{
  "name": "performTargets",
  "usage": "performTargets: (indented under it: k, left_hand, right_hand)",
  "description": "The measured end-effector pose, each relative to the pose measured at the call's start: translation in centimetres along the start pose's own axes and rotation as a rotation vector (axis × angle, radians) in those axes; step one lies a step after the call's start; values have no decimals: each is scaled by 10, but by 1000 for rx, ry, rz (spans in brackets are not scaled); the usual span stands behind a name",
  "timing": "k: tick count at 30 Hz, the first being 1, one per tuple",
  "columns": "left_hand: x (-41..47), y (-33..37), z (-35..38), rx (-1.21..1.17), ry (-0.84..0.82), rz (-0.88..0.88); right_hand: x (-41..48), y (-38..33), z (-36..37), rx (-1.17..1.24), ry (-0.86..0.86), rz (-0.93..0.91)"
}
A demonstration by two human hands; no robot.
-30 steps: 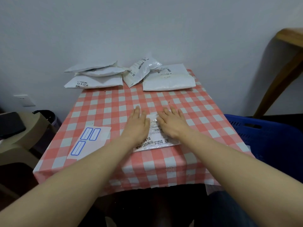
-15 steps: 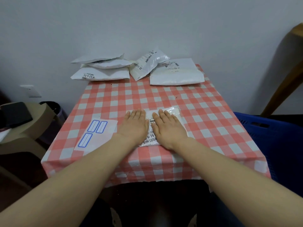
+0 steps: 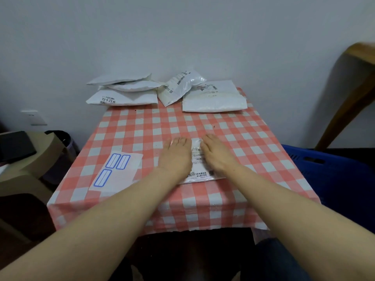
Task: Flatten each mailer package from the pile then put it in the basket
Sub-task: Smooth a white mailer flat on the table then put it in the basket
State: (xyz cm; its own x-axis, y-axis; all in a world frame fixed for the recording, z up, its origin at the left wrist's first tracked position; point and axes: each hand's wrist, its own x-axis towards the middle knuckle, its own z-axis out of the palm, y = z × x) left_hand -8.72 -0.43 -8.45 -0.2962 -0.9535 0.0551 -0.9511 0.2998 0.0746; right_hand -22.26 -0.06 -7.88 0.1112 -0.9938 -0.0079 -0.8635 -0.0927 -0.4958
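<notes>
A small white mailer (image 3: 197, 159) with a printed label lies flat in the middle of the checked table (image 3: 249, 142). My left hand (image 3: 176, 157) presses on its left part with straight fingers. My right hand (image 3: 216, 155) presses flat on its right part. Only a strip of the mailer shows between and below the hands. A pile of several white mailers (image 3: 125, 92) sits at the far edge against the wall, with a large flat mailer (image 3: 213, 98) at the far right. The blue basket (image 3: 332, 171) stands to the right of the table, partly cut off.
A white sheet with blue label stickers (image 3: 117, 171) lies on the table's left side. A beige chair (image 3: 26, 171) and a dark bin (image 3: 63, 138) stand to the left. A wooden furniture leg (image 3: 345, 102) rises behind the basket.
Both hands have slid over the mailer while pressing it, the fingers reaching a little farther up. My head has shifted, so the table sits slightly differently in view.
</notes>
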Motion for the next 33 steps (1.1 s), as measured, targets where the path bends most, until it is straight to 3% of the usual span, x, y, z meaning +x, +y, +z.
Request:
performTargets:
  k: [3, 6, 17, 23, 33]
  left_hand:
    - [-2, 6, 13, -59, -98, -29]
    - [-3, 6, 19, -76, -107, -33]
    - [-1, 5, 27, -88, -110, -22]
    - [-7, 7, 23, 83, -111, -99]
    - [-5, 7, 24, 41, -133, -118]
  right_hand:
    - [4, 10, 14, -199, -139, -12]
    - [4, 15, 22, -243, -89, -18]
    - [5, 17, 30, -260, -55, -27]
    - [3, 15, 27, -387, -54, -12]
    - [4, 15, 27, -291, -96, 8]
